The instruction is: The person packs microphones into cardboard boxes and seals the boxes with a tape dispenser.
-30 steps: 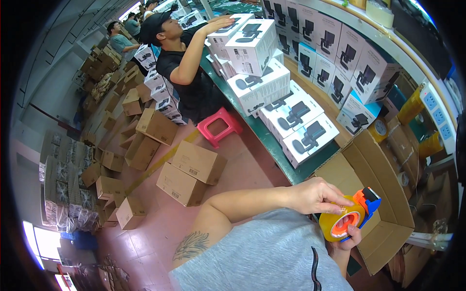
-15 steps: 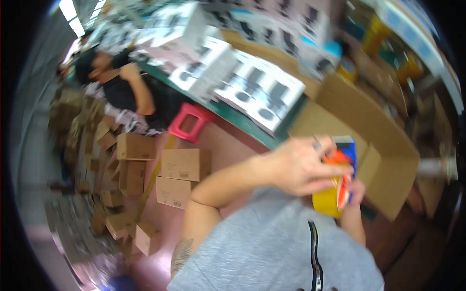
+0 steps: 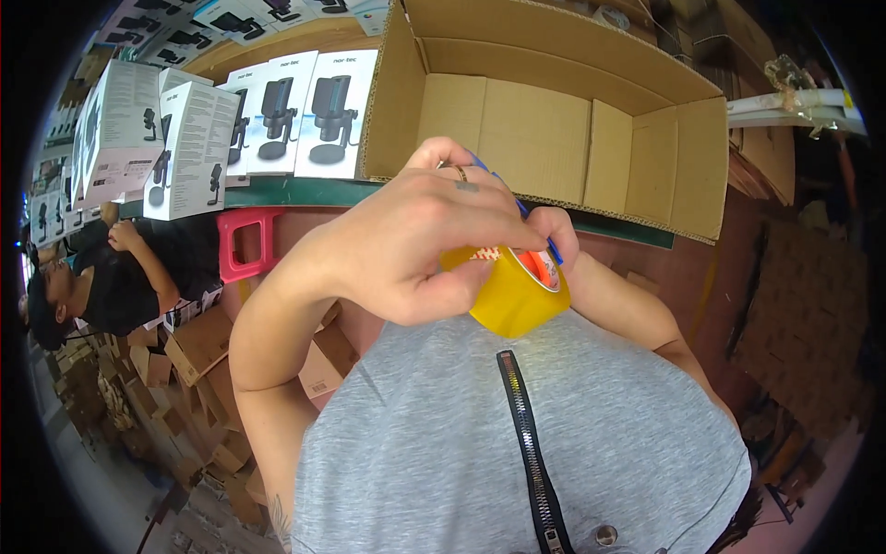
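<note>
A tape dispenser with a blue frame and a wide yellow tape roll (image 3: 520,309) is held between my hands, just in front of my chest. Orange shows inside the roll's core. My left hand (image 3: 434,235) reaches across the top, its fingers curled over the dispenser and its thumb against the yellow tape. From the far right side, my right hand (image 3: 558,238) grips the dispenser; most of its fingers are hidden behind it. Beyond both hands stands an open cardboard box (image 3: 535,138) on the green table edge, with its bare inside showing.
White microphone boxes (image 3: 334,115) stand left of the open carton. A pink stool (image 3: 247,243) and a seated person in black (image 3: 120,277) are at the left. Cardboard boxes (image 3: 198,342) cover floor behind them. A white pole (image 3: 794,106) sticks out at the right.
My view has turned, bringing the open carton from the right to straight ahead. My hands and the tape dispenser now appear further left, and both hands still hold it.
</note>
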### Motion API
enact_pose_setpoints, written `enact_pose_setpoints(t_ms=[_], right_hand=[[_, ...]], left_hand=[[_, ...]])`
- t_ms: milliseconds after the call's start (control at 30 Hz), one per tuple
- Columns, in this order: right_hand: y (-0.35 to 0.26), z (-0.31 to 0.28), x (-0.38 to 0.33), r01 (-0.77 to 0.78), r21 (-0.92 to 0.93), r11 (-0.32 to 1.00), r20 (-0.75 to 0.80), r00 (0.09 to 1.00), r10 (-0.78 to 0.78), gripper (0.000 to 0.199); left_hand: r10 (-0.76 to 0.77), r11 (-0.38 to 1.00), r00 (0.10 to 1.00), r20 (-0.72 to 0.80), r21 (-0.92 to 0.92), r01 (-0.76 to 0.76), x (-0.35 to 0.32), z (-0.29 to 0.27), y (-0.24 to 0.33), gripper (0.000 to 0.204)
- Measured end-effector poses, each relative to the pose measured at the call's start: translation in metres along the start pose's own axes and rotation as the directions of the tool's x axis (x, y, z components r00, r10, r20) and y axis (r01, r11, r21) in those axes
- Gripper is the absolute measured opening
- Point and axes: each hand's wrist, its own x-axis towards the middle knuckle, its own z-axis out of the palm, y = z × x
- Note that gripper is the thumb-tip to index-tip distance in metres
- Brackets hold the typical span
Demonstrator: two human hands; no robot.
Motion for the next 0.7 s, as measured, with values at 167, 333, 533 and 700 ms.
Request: enact_pose_setpoints(t_ms=[167, 333, 533, 700], right_hand=[[0.0, 0.014, -0.001, -0.057, 0.029, 0.998, -0.042, 0.997, 0.058, 0.05], [-0.005, 0.016, 0.0, -0.043, 0.004, 0.999, -0.032, 0.999, 0.043, 0.05], [-0.002, 0.016, -0.003, -0.057, -0.002, 0.998, -0.093, 0.994, 0.057, 0.05], [-0.002, 0.022, -0.006, -0.044, 0.029, 0.999, -0.081, 0.996, 0.046, 0.048]], left_hand=[[0.031, 0.995, 0.995, 0.1, -0.102, -0.021, 0.005, 0.003, -0.008, 0.039], [0.05, 0.995, 0.998, 0.035, -0.083, -0.047, 0.006, 0.009, -0.013, 0.035], [0.099, 0.994, 0.994, -0.038, -0.035, -0.1, 0.007, 0.017, -0.012, 0.03], [0.084, 0.996, 0.993, -0.082, -0.008, -0.085, 0.006, 0.027, -0.012, 0.029]])
